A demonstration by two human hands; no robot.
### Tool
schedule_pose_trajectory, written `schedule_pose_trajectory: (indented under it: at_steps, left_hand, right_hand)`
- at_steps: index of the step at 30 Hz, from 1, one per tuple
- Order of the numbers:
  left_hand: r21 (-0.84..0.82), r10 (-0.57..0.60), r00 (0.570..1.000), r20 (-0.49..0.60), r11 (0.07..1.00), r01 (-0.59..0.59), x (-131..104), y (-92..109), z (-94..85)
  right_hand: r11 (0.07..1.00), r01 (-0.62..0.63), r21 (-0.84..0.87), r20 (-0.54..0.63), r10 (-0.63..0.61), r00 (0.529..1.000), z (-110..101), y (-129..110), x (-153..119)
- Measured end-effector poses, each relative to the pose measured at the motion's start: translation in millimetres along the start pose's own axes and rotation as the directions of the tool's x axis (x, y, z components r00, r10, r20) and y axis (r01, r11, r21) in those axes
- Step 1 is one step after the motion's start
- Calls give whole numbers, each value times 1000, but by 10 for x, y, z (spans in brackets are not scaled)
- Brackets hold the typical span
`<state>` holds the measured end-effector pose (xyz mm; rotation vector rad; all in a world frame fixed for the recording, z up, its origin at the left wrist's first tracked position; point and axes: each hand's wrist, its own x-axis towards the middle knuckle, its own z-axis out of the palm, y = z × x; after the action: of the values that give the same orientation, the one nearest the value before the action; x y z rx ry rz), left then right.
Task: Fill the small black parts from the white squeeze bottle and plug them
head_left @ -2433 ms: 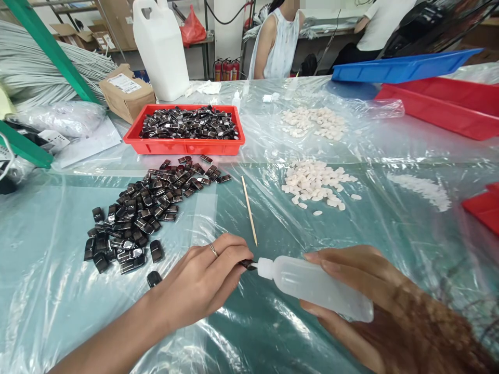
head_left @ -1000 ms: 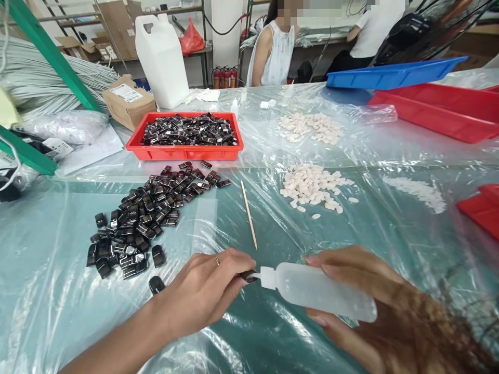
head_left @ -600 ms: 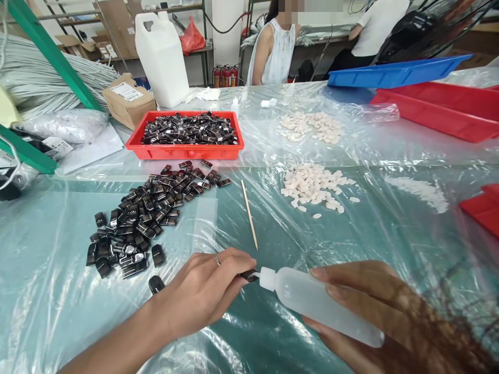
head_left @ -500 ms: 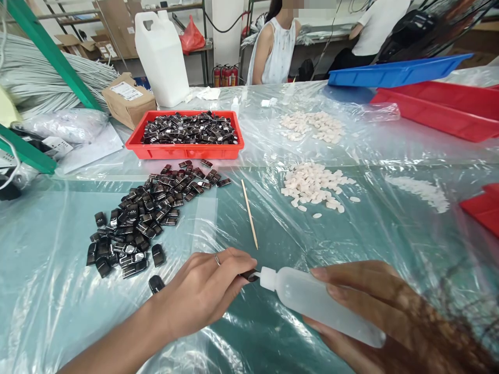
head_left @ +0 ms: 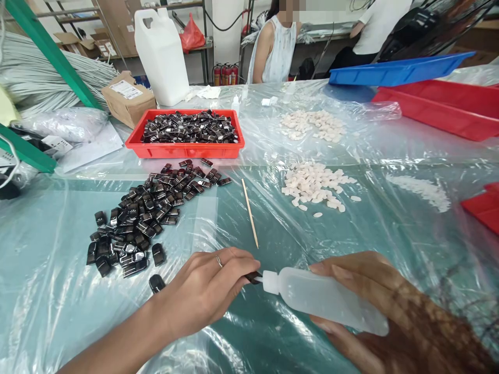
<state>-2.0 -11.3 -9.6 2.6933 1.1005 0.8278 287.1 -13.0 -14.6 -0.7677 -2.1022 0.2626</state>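
My left hand [head_left: 202,291] pinches a small black part [head_left: 253,277] between thumb and fingers, low over the plastic-covered table [head_left: 47,291]. My right hand [head_left: 382,317] grips a translucent squeeze bottle [head_left: 323,298] lying nearly flat, its white nozzle touching the black part. A ring sits on one left finger. A loose heap of black parts [head_left: 144,218] spreads to the left, with one single part [head_left: 156,283] just by my left wrist.
A thin wooden stick [head_left: 249,212] lies ahead of my hands. Two piles of white pieces [head_left: 312,184] lie beyond it. A red tray [head_left: 187,149] of black parts, a white jug [head_left: 161,52], a cardboard box [head_left: 127,96], blue and red trays [head_left: 436,106]. Two people sit at the far side.
The bottle's nozzle and the black part have shifted slightly right. My right hand tilted the bottle a little and regripped it. The piles and stick lie as before.
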Motion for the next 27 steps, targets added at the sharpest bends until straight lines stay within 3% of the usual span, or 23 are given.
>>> schedule_pose_trajectory:
  at_steps: [8, 11, 15, 27]
  left_hand:
    - [19, -7, 1000, -1, 1000, 7, -9, -6, 8]
    - [24, 1, 1000, -1, 1000, -1, -19, -16, 23]
    - [26, -16, 1000, -9, 1000, 16, -48, -31, 51]
    - [39, -14, 1000, 5, 999, 14, -21, 4, 14]
  right_hand:
    - [995, -14, -96, -47, 10, 999, 14, -62, -148]
    - [976, 77, -201, 55, -68, 996, -65, 14, -277]
    - [940, 241, -241, 218, -190, 957, -209, 173, -378]
    - [953, 226, -204, 267, -168, 949, -230, 211, -392]
